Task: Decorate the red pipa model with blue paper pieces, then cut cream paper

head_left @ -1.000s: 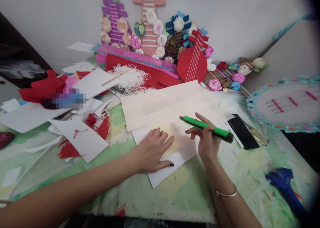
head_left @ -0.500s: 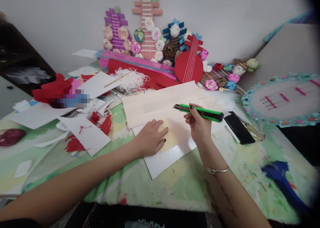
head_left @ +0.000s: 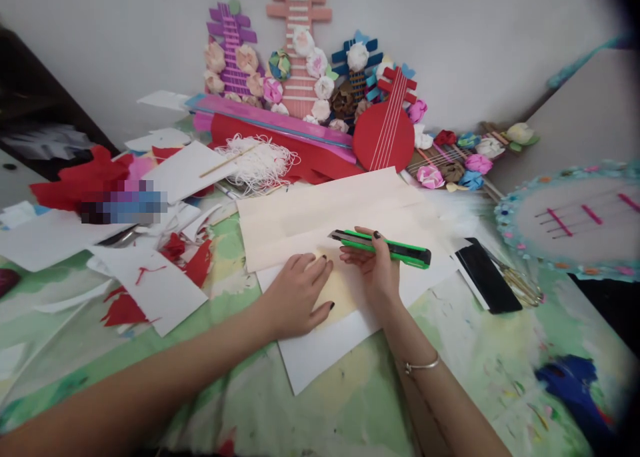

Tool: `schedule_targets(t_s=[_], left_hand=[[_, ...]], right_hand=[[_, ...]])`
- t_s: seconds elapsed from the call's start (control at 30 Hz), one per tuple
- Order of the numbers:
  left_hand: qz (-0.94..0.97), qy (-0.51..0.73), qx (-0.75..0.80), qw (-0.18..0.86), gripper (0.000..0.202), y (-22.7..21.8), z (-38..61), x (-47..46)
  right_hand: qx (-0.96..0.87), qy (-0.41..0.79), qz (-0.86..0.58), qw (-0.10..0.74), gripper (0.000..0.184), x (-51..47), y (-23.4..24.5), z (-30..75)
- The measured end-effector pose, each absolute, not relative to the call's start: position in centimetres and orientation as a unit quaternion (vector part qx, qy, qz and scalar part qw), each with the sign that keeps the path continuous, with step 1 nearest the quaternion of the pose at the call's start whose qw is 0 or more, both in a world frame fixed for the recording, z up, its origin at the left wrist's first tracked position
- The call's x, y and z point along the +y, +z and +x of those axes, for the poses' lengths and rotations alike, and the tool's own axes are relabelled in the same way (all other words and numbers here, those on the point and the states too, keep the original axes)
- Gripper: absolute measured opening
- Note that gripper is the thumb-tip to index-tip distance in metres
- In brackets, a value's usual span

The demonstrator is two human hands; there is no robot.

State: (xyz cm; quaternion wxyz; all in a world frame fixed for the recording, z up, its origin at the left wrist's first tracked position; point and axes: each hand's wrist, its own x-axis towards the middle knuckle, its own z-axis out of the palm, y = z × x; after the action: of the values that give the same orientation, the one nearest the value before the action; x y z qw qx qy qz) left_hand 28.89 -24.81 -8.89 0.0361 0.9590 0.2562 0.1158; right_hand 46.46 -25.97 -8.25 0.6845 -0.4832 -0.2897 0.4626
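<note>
My left hand [head_left: 300, 295] lies flat, fingers spread, on a small pale yellow piece [head_left: 343, 290] that rests on a white sheet [head_left: 320, 360]. In my right hand [head_left: 377, 270] is a green and black utility knife [head_left: 400, 251], held above the papers with its blade tip pointing left. The blade appears apart from the paper. Behind both hands a large cream sheet [head_left: 290, 218] with fold lines overlaps the white one. Part of the yellow piece is hidden under my left fingers.
Paper scraps [head_left: 150, 283] and white string [head_left: 265, 163] lie to the left. Paper-flower lute models, one a red lute [head_left: 383, 140], lean on the wall. A black phone-like slab [head_left: 490, 277], scissors [head_left: 523, 287] and a blue glue gun [head_left: 575, 390] are at right.
My right hand with the utility knife has come down and left, closer to my left hand. The camera view has tilted and shifted slightly. My left hand stays on the yellow piece.
</note>
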Motion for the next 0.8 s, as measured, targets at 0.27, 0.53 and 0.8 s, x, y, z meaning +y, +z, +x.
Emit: schedule_targets(t_s=[0.27, 0.53, 0.8], left_hand=[[0.957, 0.123, 0.254, 0.068, 0.054, -9.5, 28.6, -24.1], [0.959, 0.140, 0.226, 0.102, 0.043, -9.5, 27.7, -22.7], [0.962, 0.120, 0.223, 0.099, 0.057, -9.8, 27.6, -22.8]], right_hand=[[-0.371, 0.420, -0.527, 0.639, 0.030, -26.5, -9.8, 46.9], [-0.395, 0.400, -0.540, 0.626, 0.031, -26.4, -10.2, 47.3], [-0.392, 0.407, -0.545, 0.619, 0.026, -26.6, -10.1, 47.3]])
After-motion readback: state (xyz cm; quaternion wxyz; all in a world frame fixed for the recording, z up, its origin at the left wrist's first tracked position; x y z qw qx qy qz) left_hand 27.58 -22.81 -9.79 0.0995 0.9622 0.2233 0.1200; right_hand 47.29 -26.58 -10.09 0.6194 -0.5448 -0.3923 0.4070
